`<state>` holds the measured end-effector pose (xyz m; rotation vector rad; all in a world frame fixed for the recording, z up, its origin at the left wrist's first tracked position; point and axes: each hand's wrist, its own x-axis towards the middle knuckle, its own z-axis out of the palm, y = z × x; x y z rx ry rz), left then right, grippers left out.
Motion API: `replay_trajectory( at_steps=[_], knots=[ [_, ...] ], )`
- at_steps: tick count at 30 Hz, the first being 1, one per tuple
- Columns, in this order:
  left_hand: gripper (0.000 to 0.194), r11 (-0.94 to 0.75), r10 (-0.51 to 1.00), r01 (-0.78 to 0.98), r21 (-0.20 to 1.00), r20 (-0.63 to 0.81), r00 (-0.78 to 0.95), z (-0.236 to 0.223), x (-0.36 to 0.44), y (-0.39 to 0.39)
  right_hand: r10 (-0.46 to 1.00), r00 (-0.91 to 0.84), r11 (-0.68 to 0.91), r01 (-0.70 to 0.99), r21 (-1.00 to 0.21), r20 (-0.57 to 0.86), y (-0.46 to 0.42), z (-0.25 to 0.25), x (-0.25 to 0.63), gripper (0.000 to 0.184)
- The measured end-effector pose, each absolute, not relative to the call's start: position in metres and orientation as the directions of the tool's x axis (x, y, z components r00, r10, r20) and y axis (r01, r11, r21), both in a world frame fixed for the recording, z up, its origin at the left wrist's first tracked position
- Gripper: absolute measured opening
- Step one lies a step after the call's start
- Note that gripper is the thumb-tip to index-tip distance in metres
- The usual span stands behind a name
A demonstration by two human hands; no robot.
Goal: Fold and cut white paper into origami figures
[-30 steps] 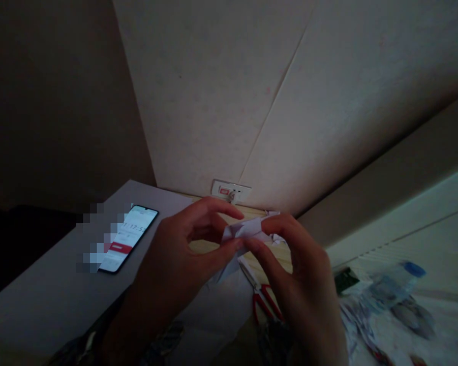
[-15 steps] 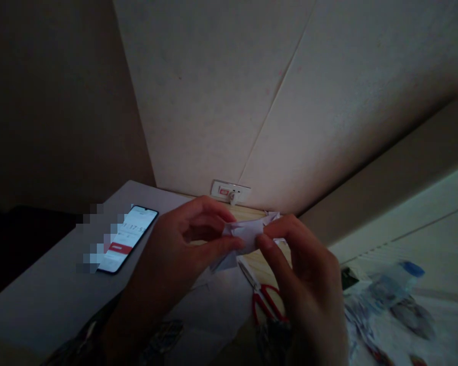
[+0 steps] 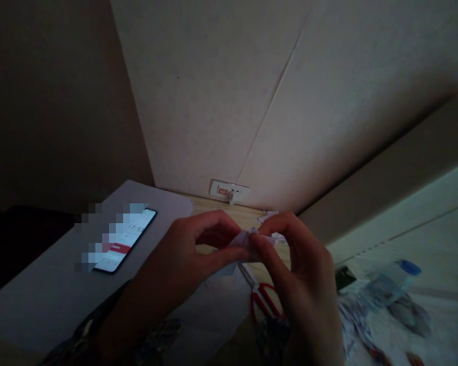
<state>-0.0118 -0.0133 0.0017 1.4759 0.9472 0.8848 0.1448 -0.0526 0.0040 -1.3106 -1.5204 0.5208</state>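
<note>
A small folded piece of white paper (image 3: 243,239) is held up between my two hands, its shape partly covered by fingers. My left hand (image 3: 202,244) pinches its left side between thumb and fingers. On the right, my right hand (image 3: 293,259) grips the other side with thumb and forefinger close to the left thumb. Below the hands lie red-handled scissors (image 3: 256,290), blades pointing up and left, beside a white paper sheet (image 3: 209,310). More white paper pieces (image 3: 269,216) show behind the right fingers.
A lit phone (image 3: 124,244) rests on a pale sheet or board (image 3: 61,284) at left. A wall socket with plug (image 3: 229,191) sits low on the wall. At lower right are a clear bottle with blue cap (image 3: 394,279) and crumpled paper (image 3: 356,320).
The hands have drawn closer together. The paper's flat face, visible before, is now bent and mostly covered by fingers. The view has shifted slightly.
</note>
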Motion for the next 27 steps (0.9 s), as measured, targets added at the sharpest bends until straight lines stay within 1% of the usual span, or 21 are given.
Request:
replay_trajectory(
  at_steps=[2,5,7,9,11,13,17,21,24,27],
  knots=[
    [0.004,-0.063,0.92,0.092,0.994,0.022,0.391,0.0008,-0.0127,-0.0133,0.909,0.137,0.293,0.461,-0.837,0.394,-0.0526,0.004,0.1436,0.013],
    [0.003,-0.065,0.918,0.081,0.995,0.028,0.396,-0.0014,-0.0136,-0.013,0.916,0.13,0.289,0.445,-0.848,0.38,-0.051,0.0029,0.1424,0.013],
    [0.006,-0.069,0.918,0.054,0.996,0.042,0.395,-0.0021,-0.0137,-0.0126,0.922,0.111,0.292,0.434,-0.852,0.372,-0.0498,0.0018,0.1428,0.012],
    [0.009,-0.08,0.921,0.016,0.997,0.068,0.383,-0.0017,-0.0142,-0.0123,0.932,0.084,0.286,0.428,-0.857,0.353,-0.0492,0.0014,0.144,0.007],
    [0.013,-0.086,0.934,-0.025,0.996,0.089,0.346,-0.0001,-0.0152,-0.0124,0.941,0.062,0.274,0.437,-0.856,0.333,-0.0494,0.0016,0.1454,0.002],
    [0.016,-0.08,0.949,-0.047,0.996,0.091,0.303,0.0018,-0.0167,-0.0131,0.947,0.044,0.264,0.459,-0.848,0.319,-0.0503,0.0022,0.1465,0.003],
    [0.02,-0.067,0.957,-0.077,0.995,0.086,0.277,0.0037,-0.0184,-0.0153,0.947,0.03,0.27,0.463,-0.844,0.319,-0.0525,0.0019,0.147,0.014],
    [0.027,-0.012,0.958,-0.137,0.991,0.051,0.284,0.0029,-0.0167,-0.0152,0.939,0.047,0.281,0.462,-0.841,0.34,-0.0524,0.0005,0.1474,0.019],
    [0.027,-0.029,0.96,-0.144,0.989,0.068,0.271,0.0027,-0.0153,-0.0142,0.937,0.044,0.284,0.481,-0.829,0.346,-0.0513,0.0011,0.148,0.02],
    [0.027,-0.074,0.96,-0.129,0.989,0.106,0.259,0.0027,-0.0148,-0.0141,0.936,0.009,0.307,0.472,-0.826,0.352,-0.051,0.0028,0.1475,0.017]
  ],
)
